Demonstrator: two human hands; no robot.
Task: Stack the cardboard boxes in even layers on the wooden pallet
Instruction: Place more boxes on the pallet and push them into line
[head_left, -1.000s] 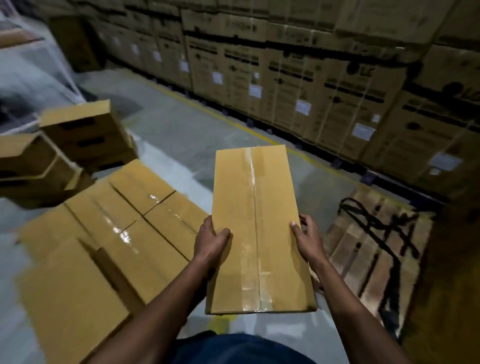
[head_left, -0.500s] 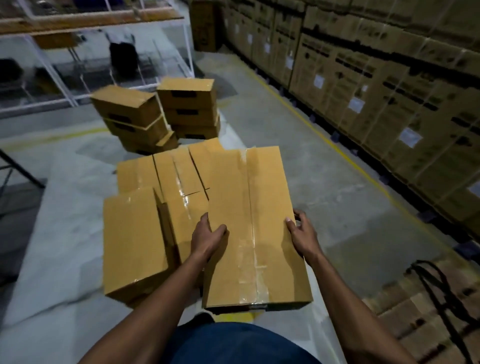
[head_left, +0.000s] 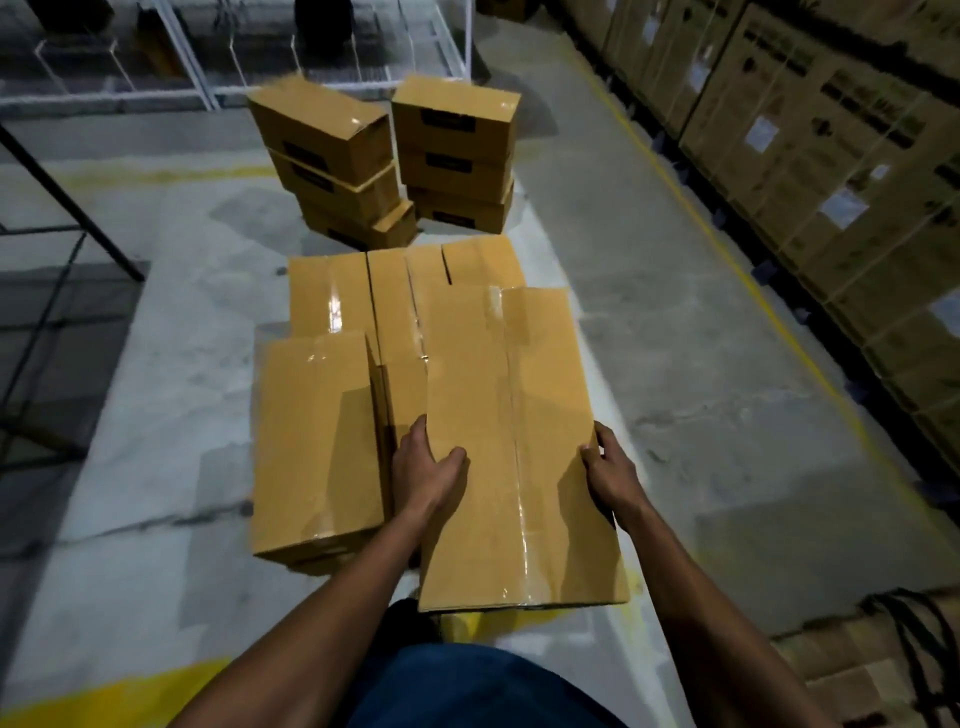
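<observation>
Hands apart, left hand and right hand gripping opposite long sides of taped cardboard box, held level above floor at right edge of stacked boxes; wooden pallet lower right, well apart.

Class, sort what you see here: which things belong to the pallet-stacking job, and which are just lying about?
Job:
- carried box, held by left hand and right hand
- stacked boxes
- waiting box piles
- wooden pallet

Lying about:
- wrapped carton wall
- white wire racks
- black strap
</observation>
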